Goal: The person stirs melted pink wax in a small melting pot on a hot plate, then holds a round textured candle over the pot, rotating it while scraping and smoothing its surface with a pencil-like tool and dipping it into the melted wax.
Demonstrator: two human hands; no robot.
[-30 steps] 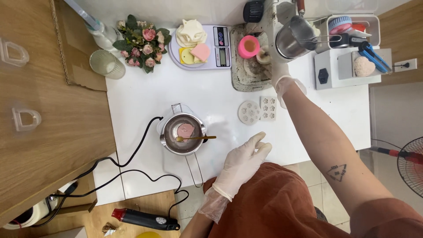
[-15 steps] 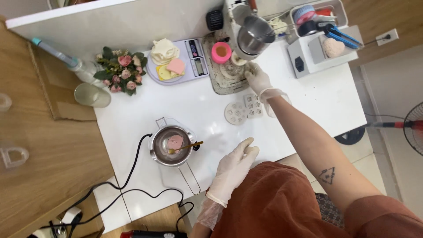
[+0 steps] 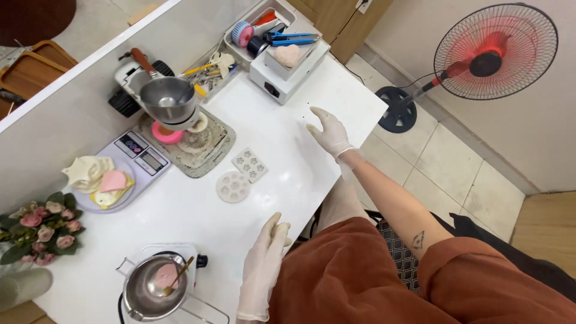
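Gloved right hand rests flat, fingers spread and empty, on the white table, well right of the two moulds. Left hand, fingers loosely straight and holding nothing, lies at the near edge below the moulds. The melting pot, pink wax and spoon inside, sits far left of them. Neither hand is mid-grasp; both rest idle.

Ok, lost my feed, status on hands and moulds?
Left gloved hand open at table edge. Right gloved hand open, flat on white table. Two pale silicone moulds untouched between them. Nothing in the way.
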